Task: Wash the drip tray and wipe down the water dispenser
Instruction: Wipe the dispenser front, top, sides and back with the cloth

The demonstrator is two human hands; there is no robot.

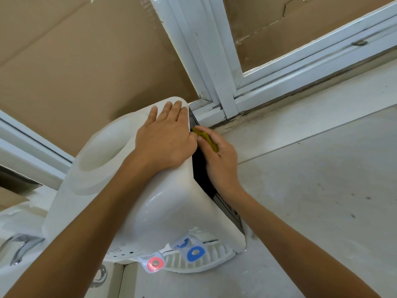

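L hand (165,138) lies flat, fingers straight and together, pressing on the top of the white water dispenser (133,196) near its back corner, steadying it. R hand (217,162) is just beside it, over the edge, fingers curled round a yellow-green cloth (207,139) and holding it against the dispenser's dark side panel (202,179). L thumb and R fingers nearly touch at the edge.

Rel. to the cloth grip: the bottle well (103,151) in the dispenser top sits to the L, beyond the flat hand. Below the grip, toward the person, the dark panel runs down to a vent strip. Further down and at the front are the red tap (155,264) and the blue tap (196,252), w/ the drip tray (199,260), a white slotted grille, under them and seated in place on the unit. To the R of the grip is pale counter (311,190); above it, a white window frame (214,82) w/ cardboard behind.

Progress, judged: this is the wipe-down part, now on the side panel, upper end. Top looks glossy and clean, but can't tell if it's been wiped. Tray is back in (or never out); can't tell if it's washed, no suds or water visible on it. Prob. left: rest of the side panel down to the vents, front face around the taps, the other sides. A chrome faucet (23,244) shows at far L, so a sink is prob. close for rinsing the cloth.
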